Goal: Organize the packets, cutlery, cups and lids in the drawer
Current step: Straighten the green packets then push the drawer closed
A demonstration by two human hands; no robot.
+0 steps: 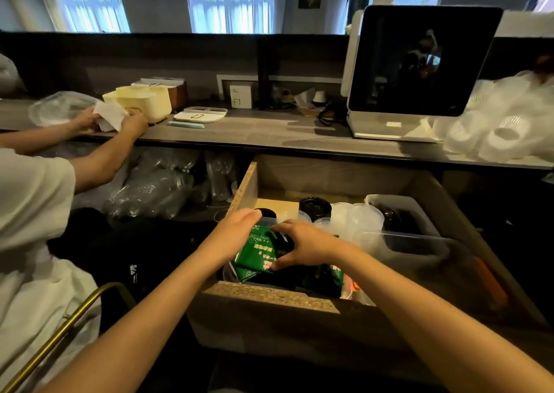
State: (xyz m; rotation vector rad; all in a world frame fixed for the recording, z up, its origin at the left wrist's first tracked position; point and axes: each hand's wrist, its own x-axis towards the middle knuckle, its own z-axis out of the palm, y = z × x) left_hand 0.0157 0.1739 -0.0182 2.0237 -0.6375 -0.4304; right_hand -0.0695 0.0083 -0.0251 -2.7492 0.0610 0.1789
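Green packets gathered over the drawer

Your right hand pinches the green packets; your left hand presses flat beside them.

Behind the service side of a café or takeaway shop: point-of-sale screen and small scale on the tabletop, bagged plastic lids alongside, open drawer of disposable cups and packets below.

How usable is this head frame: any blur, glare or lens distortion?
Head view: wide-angle bending bows the grey countertop; arched windows are blown out and smeared; the open wooden drawer is dim, its right side blurred; green packets under both hands stay legible.
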